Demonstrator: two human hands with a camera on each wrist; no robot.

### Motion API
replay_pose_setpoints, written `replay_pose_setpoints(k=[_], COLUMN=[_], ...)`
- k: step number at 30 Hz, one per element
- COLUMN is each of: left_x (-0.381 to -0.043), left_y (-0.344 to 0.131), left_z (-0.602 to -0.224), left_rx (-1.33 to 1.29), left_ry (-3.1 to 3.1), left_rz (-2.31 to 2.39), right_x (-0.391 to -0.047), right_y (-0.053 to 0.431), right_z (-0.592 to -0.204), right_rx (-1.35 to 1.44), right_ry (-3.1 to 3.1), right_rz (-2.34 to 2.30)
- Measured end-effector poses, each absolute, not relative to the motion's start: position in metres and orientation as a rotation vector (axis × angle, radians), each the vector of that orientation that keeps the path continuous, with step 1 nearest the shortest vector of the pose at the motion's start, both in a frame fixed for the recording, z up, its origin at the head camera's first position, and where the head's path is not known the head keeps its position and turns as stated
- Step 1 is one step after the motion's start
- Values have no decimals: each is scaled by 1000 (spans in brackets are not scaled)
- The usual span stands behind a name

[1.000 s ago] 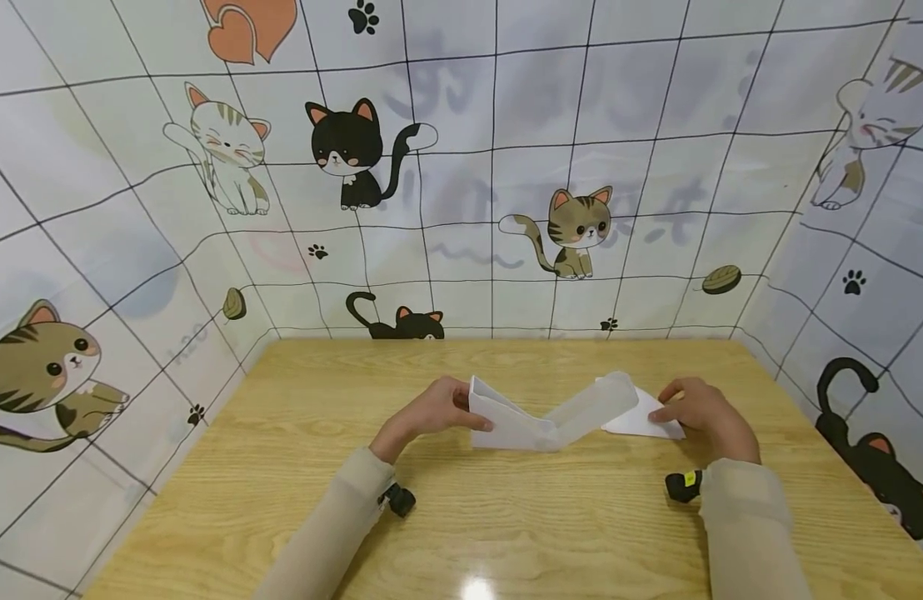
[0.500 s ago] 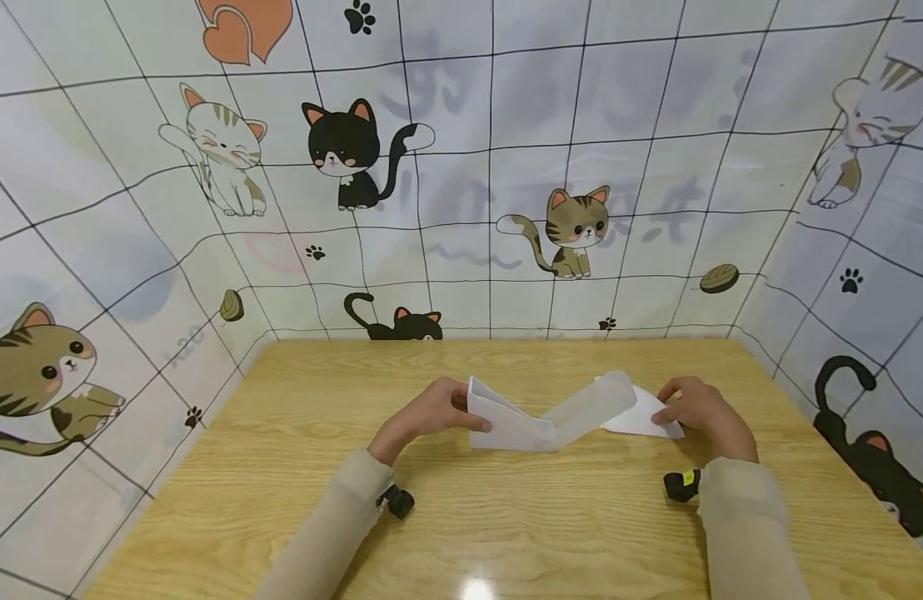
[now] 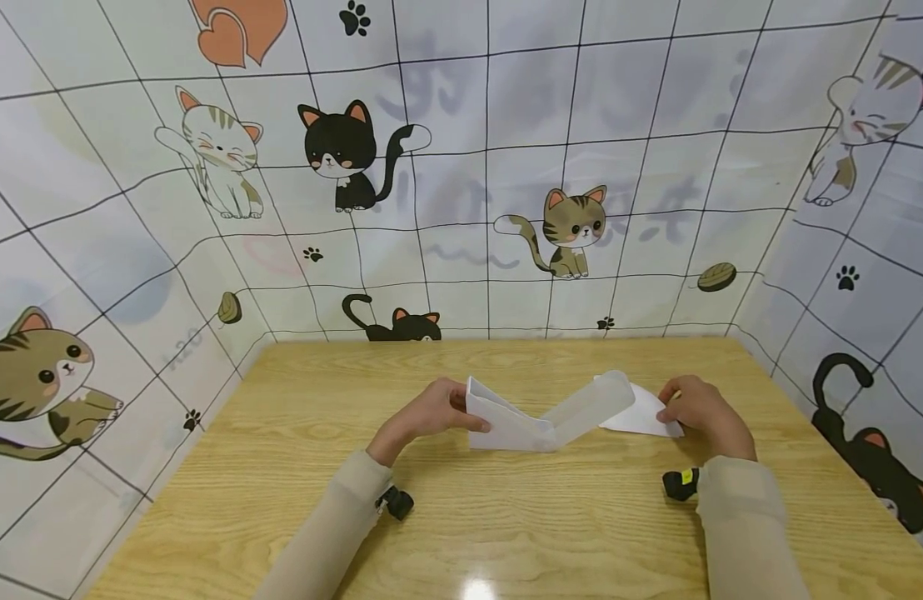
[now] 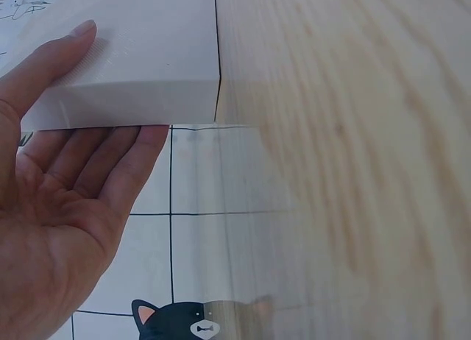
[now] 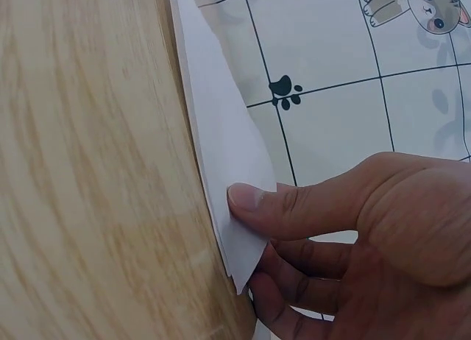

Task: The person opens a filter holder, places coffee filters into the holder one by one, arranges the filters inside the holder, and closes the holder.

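My left hand [image 3: 439, 407] grips the left end of a white box [image 3: 506, 425] standing on the table, thumb on the near side and fingers behind. In the left wrist view the box [image 4: 147, 53] shows a smooth white face and a narrow edge, with the fingertips hidden behind it. A pale flap [image 3: 592, 404] slants up from the box's right end. Behind and right of this flap lies folded white paper [image 3: 636, 415]. My right hand [image 3: 701, 410] pinches the paper's right end. The right wrist view shows the thumb on the layered paper [image 5: 221, 126], fingers beneath.
The wood-grain table [image 3: 461, 517] reaches back to a grid-patterned wall covering [image 3: 461, 192] with cartoon cats. Similar covering lines both sides. A small black device sits at each sleeve cuff.
My right thumb has slid slightly right along the paper toward its tip. The left hand and the box hold their places; the head view has shifted a little.
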State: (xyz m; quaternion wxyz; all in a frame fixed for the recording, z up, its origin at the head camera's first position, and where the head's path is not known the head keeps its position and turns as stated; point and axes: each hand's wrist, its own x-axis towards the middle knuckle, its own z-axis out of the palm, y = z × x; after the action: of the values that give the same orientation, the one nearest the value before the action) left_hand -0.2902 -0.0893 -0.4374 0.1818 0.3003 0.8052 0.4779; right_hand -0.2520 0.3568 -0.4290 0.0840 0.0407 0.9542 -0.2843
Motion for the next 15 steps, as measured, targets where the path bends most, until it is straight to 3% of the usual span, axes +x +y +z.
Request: replay_pose_setpoints(k=[15], left_x=[-289], left_y=[-89], left_z=[-436], left_rx=[824], left_ry=[2280], left_rz=[1344], right_x=[-252], right_y=[359], right_z=[-428], right_rx=[100], right_ry=[2877], right_rz=[-810])
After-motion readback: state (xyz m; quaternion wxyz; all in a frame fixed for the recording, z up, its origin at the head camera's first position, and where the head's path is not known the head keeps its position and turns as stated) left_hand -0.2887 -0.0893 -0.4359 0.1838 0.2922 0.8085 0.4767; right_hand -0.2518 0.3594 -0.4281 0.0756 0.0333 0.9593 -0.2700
